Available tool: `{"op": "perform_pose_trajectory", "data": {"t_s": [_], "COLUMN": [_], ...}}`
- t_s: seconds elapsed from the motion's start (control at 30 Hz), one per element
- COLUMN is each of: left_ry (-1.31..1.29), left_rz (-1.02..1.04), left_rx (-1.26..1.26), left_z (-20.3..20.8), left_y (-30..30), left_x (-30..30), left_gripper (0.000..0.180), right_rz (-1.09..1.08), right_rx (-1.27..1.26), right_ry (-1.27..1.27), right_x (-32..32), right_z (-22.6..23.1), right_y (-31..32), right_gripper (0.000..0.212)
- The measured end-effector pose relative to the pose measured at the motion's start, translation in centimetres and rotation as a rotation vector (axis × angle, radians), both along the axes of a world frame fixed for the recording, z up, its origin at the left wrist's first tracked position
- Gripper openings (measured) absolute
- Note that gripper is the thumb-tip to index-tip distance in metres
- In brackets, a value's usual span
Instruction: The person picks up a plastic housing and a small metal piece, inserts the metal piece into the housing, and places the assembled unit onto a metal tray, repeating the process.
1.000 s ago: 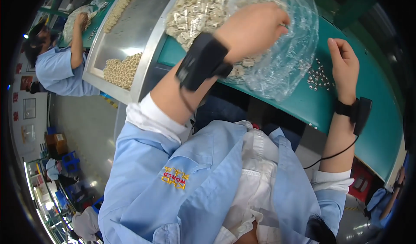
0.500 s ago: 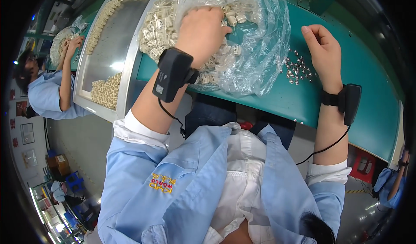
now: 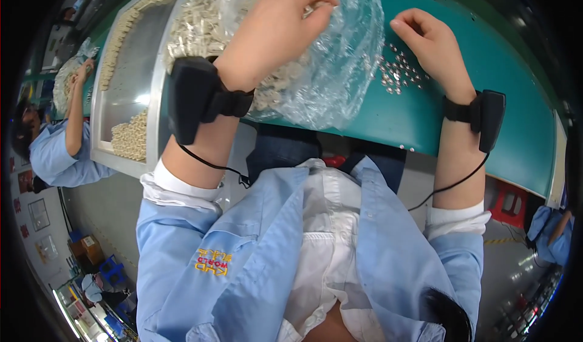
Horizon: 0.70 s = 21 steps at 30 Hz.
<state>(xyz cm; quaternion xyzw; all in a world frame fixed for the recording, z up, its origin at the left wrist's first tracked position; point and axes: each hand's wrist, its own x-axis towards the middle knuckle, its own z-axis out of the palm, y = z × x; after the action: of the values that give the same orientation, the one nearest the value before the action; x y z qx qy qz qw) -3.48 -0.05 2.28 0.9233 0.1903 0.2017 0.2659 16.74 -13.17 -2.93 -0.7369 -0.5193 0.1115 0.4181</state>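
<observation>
Since the earlier frame, the clear crinkled plastic bag (image 3: 328, 57) of small pale parts has been drawn nearer the green table's (image 3: 486, 99) front edge, the left hand (image 3: 276, 29) pinching its film while the right hand (image 3: 428, 41) rests with curled fingers, grasping nothing, at some shiny metal beads (image 3: 398, 75). Much seems left: the bag is nearly full and few beads are laid out.

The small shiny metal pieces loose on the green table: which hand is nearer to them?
Right. The right hand rests curled at the metal pieces on the green table, fingertips just above them. The left hand is further left, on the clear plastic bag.
</observation>
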Motion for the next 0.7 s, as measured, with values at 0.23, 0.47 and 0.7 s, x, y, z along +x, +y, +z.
{"op": "perform_pose_trajectory", "data": {"t_s": [0.23, 0.47, 0.7], "left_ry": [-0.253, -0.198, -0.566], "left_rz": [-0.317, -0.268, -0.798], "left_rx": [-0.557, -0.756, -0.658], "left_z": [-4.6, -4.7, -5.8], "left_y": [-0.3, 1.4, 2.2], "left_x": [4.4, 4.5, 4.7], "left_gripper": [0.023, 0.022, 0.021], "right_rz": [0.097, 0.129, 0.166], "right_rx": [-0.137, -0.332, -0.319], "right_ry": [-0.021, -0.086, -0.062], "right_x": [0.3, -0.3, -0.5], "right_z": [0.8, 0.9, 1.6], "right_y": [-0.9, -0.8, -0.8], "right_gripper": [0.016, 0.013, 0.012]}}
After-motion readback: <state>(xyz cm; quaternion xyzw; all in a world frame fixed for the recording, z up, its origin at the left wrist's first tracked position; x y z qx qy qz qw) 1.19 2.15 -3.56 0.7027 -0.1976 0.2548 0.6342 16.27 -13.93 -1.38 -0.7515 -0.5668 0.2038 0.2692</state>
